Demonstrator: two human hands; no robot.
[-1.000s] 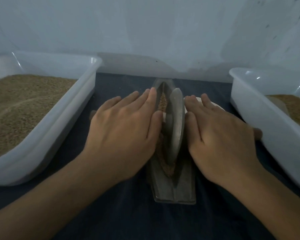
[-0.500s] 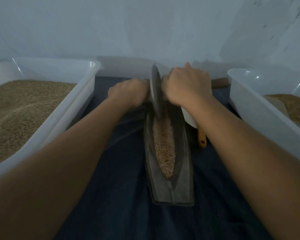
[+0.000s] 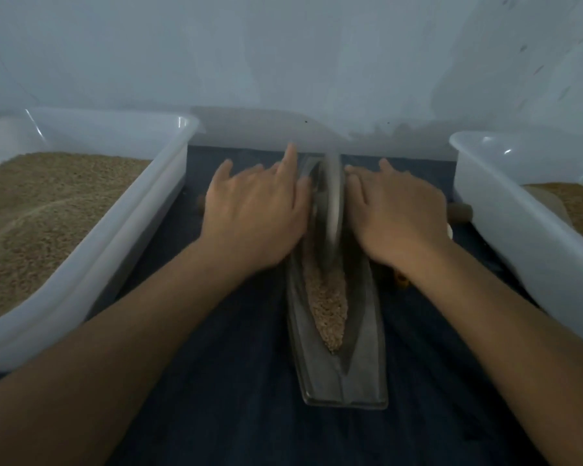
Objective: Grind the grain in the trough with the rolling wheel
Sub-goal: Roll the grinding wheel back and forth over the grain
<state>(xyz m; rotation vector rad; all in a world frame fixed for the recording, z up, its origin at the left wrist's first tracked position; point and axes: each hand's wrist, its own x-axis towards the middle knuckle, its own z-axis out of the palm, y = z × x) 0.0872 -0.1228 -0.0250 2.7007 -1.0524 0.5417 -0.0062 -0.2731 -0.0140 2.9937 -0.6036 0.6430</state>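
A long grey boat-shaped trough [image 3: 345, 378] lies on the dark cloth, pointing away from me. Brown grain [image 3: 327, 307] fills its groove at the near end. The grey rolling wheel [image 3: 332, 203] stands on edge in the far half of the trough. A wooden axle runs through it; its end [image 3: 460, 212] sticks out on the right. My left hand [image 3: 256, 213] presses flat on the axle left of the wheel, fingers stretched forward. My right hand [image 3: 398, 213] presses on the axle to the right, fingers extended too.
A white plastic tub [image 3: 169, 200] full of grain stands on the left. Another white tub [image 3: 505, 216] with grain stands on the right. A small yellow-handled object [image 3: 401, 280] peeks out under my right wrist. A pale wall rises close behind.
Both hands rolled the wheel from mid-trough to the far end, then back towards me. Fingers curled at the far end are stretched flat again.
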